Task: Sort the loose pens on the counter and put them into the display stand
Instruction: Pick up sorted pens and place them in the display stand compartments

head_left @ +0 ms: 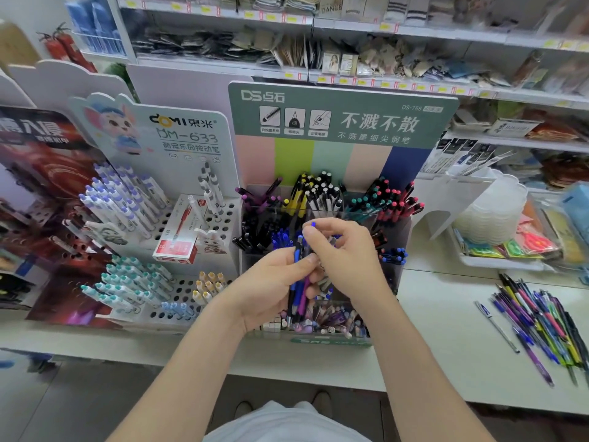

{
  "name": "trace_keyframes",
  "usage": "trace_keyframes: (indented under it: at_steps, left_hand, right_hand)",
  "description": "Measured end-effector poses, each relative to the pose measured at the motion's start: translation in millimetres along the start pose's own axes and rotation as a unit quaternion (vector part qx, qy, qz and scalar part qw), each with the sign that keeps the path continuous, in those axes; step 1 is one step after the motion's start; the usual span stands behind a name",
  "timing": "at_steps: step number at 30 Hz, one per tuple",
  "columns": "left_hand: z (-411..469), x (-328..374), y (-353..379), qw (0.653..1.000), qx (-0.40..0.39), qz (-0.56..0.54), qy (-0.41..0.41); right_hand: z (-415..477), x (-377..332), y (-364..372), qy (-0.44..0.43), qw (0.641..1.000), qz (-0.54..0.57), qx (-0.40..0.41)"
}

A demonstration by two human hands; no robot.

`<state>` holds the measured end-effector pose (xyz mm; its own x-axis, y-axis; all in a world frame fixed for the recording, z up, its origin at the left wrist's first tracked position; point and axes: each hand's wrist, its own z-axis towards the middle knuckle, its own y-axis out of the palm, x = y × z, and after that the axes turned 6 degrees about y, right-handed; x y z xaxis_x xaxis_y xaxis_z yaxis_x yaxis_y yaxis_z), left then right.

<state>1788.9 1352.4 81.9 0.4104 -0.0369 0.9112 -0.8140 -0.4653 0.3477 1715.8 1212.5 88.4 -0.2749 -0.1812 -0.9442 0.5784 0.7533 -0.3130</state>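
From the head view, a white surface (446, 317) ran across a shop aisle, with grey floor (79, 406) below its front edge. The stand (344, 119), green-headed with pastel stripes, stood on it at centre, its clear compartments holding pens grouped by colour: purple, yellow, white, teal and red at the back, black and blue lower down. Both hands met just in front of these compartments. The left hand (271, 285) was clamped round a bundle (298, 282) of blue and purple pens held roughly upright. The right hand (345, 253), touching the left, had its fingers curled on a blue pen (313, 224) whose tip showed above the forefinger. The loose pens (538, 323) lay in a mixed pile on the surface well to the right. Left of the stand stood a white rack (191, 135) of holes with white pens and a red box (177, 240). Stacked clear tubs (490, 215) sat to the right. Shelves (350, 28) of packaged goods filled the back wall, and a fire extinguisher (60, 44) showed at upper left.
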Motion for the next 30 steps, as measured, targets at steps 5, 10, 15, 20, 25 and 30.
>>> trace_keyframes:
  at_steps: [5, 10, 15, 20, 25, 30]
  left_hand:
    - [-0.3, -6.7, -14.2, 0.997, 0.071, 0.031, -0.009]
    - [5.4, -8.9, -25.7, 0.968, 0.247, 0.026, 0.04]
    - [8.3, -2.2, -19.2, 0.954, 0.292, 0.061, 0.024]
    - [7.4, 0.7, -18.4, 0.948, 0.305, -0.08, 0.044]
    - [7.8, -0.1, -20.3, 0.949, 0.286, -0.12, 0.059]
    - [9.8, 4.9, -1.2, 0.961, 0.217, -0.171, 0.013]
  right_hand:
    - [10.6, -2.8, -1.0, -0.077, 0.947, 0.172, 0.26]
    - [14.1, 10.9, 13.0, -0.179, 0.961, 0.018, 0.211]
    - [32.7, 40.6, 34.2, -0.214, 0.904, -0.361, 0.082]
    - [26.7, 41.2, 32.4, -0.21, 0.85, -0.464, 0.134]
    - [-0.8, 17.6, 21.3, -0.183, 0.951, -0.216, 0.124]
    - [-24.5, 8.2, 17.3, -0.21, 0.96, -0.185, -0.007]
